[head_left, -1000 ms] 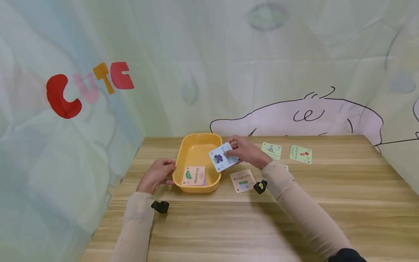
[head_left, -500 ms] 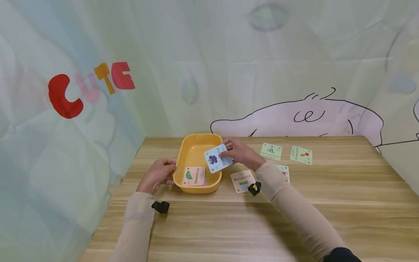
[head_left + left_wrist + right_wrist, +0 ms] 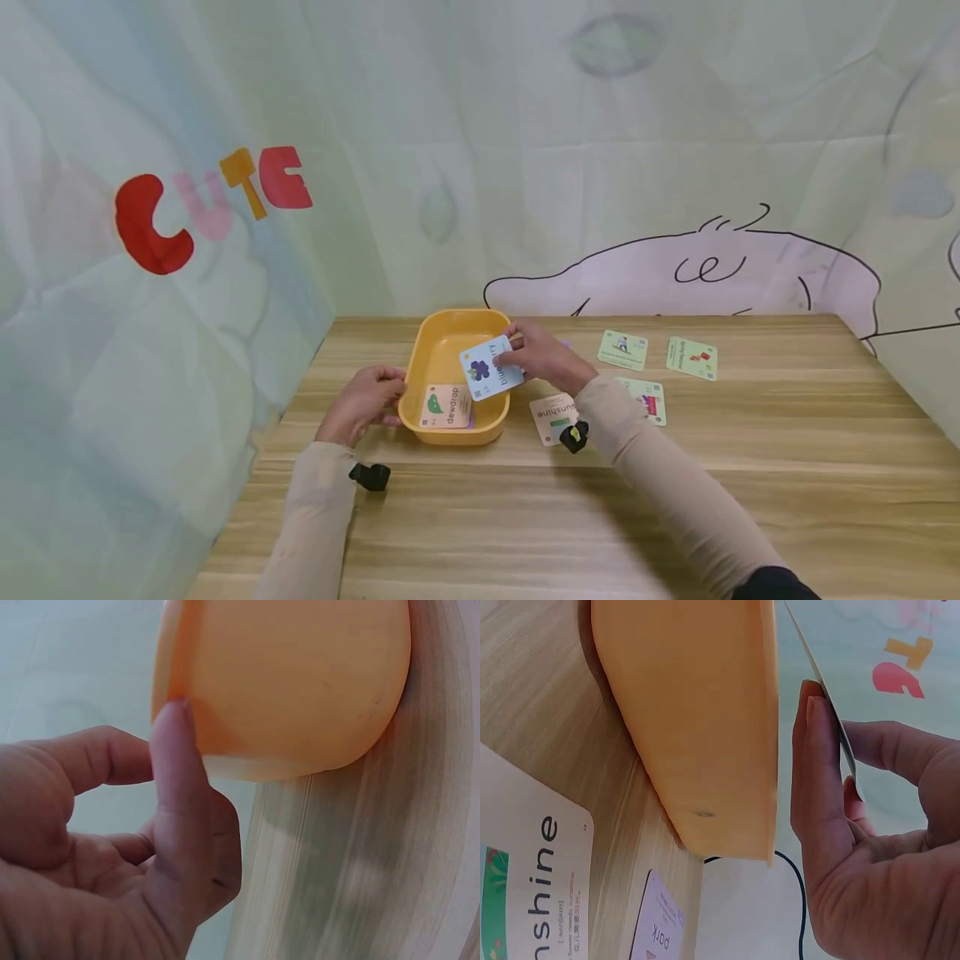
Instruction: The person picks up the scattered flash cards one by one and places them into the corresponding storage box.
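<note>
Blueberry card (image 3: 492, 369) sits pinched in right hand (image 3: 534, 356), tilted over right rim of yellow tray (image 3: 450, 433), w/ tray floor left & below the grip. Left hand (image 3: 363, 403) has fingers curled against tray's left wall, on bench (image 3: 675, 500).

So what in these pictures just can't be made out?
- Blue card, head view: the right hand covers part of its word; the right wrist view shows it edge-on.
- Purple card under the dewdrop card in the yellow tray: almost wholly covered.
- Green cards, head view: print too small.
- Sunshine card, right wrist view: cut off by the frame edge.
</note>
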Available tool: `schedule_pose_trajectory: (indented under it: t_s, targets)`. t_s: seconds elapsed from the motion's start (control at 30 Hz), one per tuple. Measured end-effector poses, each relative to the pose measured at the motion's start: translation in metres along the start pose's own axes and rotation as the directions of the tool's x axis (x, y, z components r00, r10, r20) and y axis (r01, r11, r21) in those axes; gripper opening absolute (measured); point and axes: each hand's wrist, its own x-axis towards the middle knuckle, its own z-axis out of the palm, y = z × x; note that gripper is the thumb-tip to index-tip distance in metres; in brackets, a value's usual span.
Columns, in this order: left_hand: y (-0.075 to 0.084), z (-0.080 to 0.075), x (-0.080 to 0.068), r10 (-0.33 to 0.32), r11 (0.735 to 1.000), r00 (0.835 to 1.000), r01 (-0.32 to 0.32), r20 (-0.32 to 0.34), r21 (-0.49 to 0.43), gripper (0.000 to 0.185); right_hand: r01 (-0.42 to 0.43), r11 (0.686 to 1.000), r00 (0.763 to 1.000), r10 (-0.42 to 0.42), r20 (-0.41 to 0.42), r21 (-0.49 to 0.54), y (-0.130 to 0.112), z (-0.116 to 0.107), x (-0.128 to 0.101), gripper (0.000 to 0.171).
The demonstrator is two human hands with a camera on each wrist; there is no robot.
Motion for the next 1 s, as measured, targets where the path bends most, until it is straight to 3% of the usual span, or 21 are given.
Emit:
schedule_pose_trajectory:
  t_s: [1.0]
  targets:
    - [0.003, 0.000, -0.002, -0.016, 1.000, 1.000, 0.016, -0.010, 0.001, 0.029, 0.002, 1.000, 1.000, -0.002, -0.004, 0.031, 0.002, 0.025, 0.013, 0.033]
